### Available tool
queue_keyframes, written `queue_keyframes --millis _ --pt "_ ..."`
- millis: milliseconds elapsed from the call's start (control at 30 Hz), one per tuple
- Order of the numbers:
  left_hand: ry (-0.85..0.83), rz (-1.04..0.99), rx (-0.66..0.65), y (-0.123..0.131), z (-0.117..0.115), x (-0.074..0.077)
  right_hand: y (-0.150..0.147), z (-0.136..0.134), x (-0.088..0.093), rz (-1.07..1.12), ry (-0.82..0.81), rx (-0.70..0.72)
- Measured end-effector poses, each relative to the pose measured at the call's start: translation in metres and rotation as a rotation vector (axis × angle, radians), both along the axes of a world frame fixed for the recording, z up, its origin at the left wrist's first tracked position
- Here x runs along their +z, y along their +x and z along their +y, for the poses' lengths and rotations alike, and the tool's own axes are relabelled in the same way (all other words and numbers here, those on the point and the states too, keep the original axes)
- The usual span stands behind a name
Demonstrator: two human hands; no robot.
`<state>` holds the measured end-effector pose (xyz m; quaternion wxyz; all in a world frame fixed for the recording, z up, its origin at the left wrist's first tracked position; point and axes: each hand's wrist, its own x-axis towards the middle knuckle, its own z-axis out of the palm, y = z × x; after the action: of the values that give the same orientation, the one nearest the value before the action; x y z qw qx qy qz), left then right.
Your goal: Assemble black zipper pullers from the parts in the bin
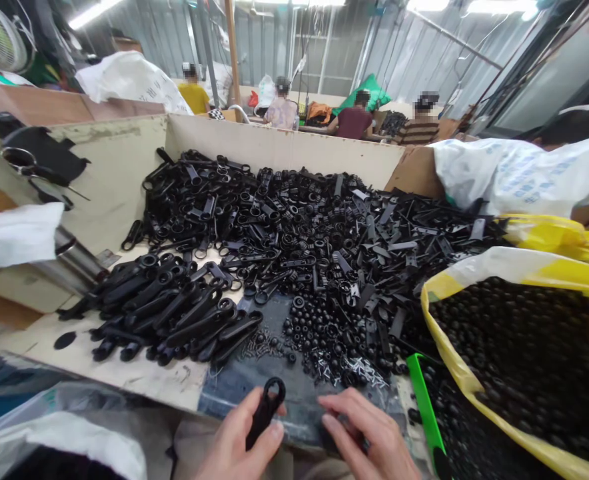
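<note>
Black moulded plastic is what the left hand (239, 443) is gripping: a slim handle piece (266, 411) with a ring-shaped eye at its far end, standing nearly upright at the near edge of the workbench (139, 380). The thumb and fingers are closing around its lower shank, pinching it while the eye is poking up clear of the grip. It is looking light and stiff, with a smooth and probably slightly slippery skin, unlikely to break under a firm squeeze; the narrow shank below the eye seems the sensible place to take hold, leaving the ring free.

Just to the right, the right hand (369, 437) is lying palm down with its fingers curled loosely together, their tips pressing on a dark sheet (294, 387) on the bench; something small and black seems to be sitting under them, but what it is cannot be told.

Beyond the fingers, small screws (362, 368) and little black round caps (319, 330) are lying scattered on the sheet. To the far left, a stack of similar handle pieces (174, 317) is lying in rough rows, and behind it a great heap of mixed black parts (304, 227) is filling the bench up to its far wall. At the near right, a yellow sack (474, 267) is gaping open, full of black round pieces, with a green scoop (427, 407) leaning beside it. Other people are sitting at work well away in the background.
</note>
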<state>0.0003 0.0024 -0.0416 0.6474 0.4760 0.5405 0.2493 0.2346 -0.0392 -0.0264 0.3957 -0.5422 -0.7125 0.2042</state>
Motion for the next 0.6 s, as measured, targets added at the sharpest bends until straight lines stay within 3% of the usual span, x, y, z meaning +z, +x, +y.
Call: queue_keyframes --millis 100,167,233,367,600 --pt "0.296 0.272 -0.119 0.019 0.022 0.015 0.007 0.009 -0.001 -0.089 0.019 -0.062" --pt "0.377 0.408 -0.168 0.029 0.035 0.024 0.005 0.014 -0.006 -0.181 0.038 -0.068" --pt "0.445 0.521 -0.136 0.032 0.046 0.030 0.001 0.018 -0.012 -0.285 0.073 -0.068" --pt "0.526 0.653 -0.037 0.024 0.057 0.032 -0.005 0.025 -0.021 -0.402 0.155 -0.083" --pt "0.815 0.732 -0.214 0.034 0.066 0.029 -0.005 0.035 -0.029 -0.404 0.215 -0.123"
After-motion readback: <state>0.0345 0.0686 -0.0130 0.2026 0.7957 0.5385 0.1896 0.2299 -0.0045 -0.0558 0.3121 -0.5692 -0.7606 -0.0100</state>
